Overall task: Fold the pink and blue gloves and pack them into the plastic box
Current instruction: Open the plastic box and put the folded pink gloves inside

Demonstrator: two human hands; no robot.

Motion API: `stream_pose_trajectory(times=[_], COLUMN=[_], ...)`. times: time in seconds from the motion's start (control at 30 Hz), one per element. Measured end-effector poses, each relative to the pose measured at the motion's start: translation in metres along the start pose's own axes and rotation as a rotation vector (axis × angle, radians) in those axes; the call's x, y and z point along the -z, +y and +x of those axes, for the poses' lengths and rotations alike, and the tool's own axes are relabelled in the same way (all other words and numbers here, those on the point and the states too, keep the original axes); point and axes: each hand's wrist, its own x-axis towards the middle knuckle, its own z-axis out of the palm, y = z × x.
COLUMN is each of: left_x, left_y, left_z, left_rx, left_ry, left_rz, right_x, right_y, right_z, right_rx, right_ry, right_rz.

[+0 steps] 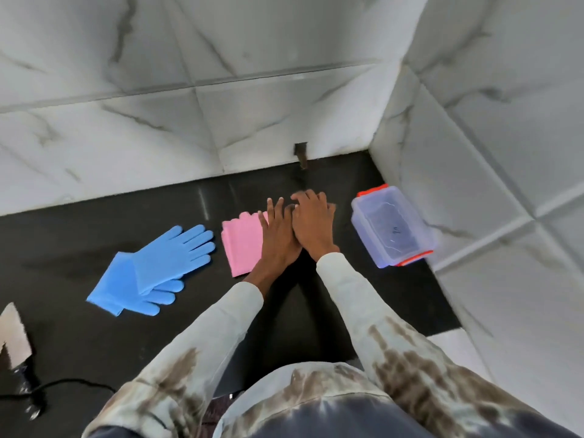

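Both hands pressed flat, the left hand [278, 235] and right hand [313, 222] creasing the pink gloves [243, 245] beside the plastic box [392, 229]; blue gloves [151, 270] waited unfolded.

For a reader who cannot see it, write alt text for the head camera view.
Seen from above, a person's left hand and right hand press flat on folded pink gloves on a black counter. A pair of blue gloves lies unfolded to the left, and an open clear plastic box with red clips sits to the right by a marble wall.
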Motion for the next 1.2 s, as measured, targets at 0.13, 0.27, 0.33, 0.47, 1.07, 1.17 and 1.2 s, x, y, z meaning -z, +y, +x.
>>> stream_pose_trajectory(times=[0.13, 0.27, 0.33, 0.47, 1.07, 1.17, 1.2], left_x=[-0.020, -0.047, -0.059, -0.081, -0.042, -0.034, -0.032], left_y=[0.057, 0.108, 0.131, 0.163, 0.096, 0.073, 0.067], left_z=[0.011, 0.007, 0.000, -0.013, -0.005, -0.008, -0.009], left_rx=[-0.219, -0.352, -0.395, -0.500, -0.173, -0.147, -0.143], left_ry=[-0.011, -0.032, -0.032, -0.039, -0.002, -0.018, -0.025], left_rz=[-0.071, -0.060, -0.103, 0.049, -0.030, -0.029, -0.021], right_x=[0.036, 0.058, 0.065, 0.072, 0.039, 0.031, 0.029], right_y=[0.056, 0.120, 0.150, 0.186, 0.147, 0.127, 0.123], right_z=[-0.017, -0.058, -0.082, -0.124, -0.104, -0.093, -0.090], right_rx=[-0.094, -0.356, -0.474, -0.700, -0.744, -0.732, -0.751], right_ry=[0.073, 0.184, 0.255, 0.338, 0.025, -0.020, -0.025], right_rz=[-0.097, 0.030, 0.029, 0.135, 0.931, 1.079, 1.142])
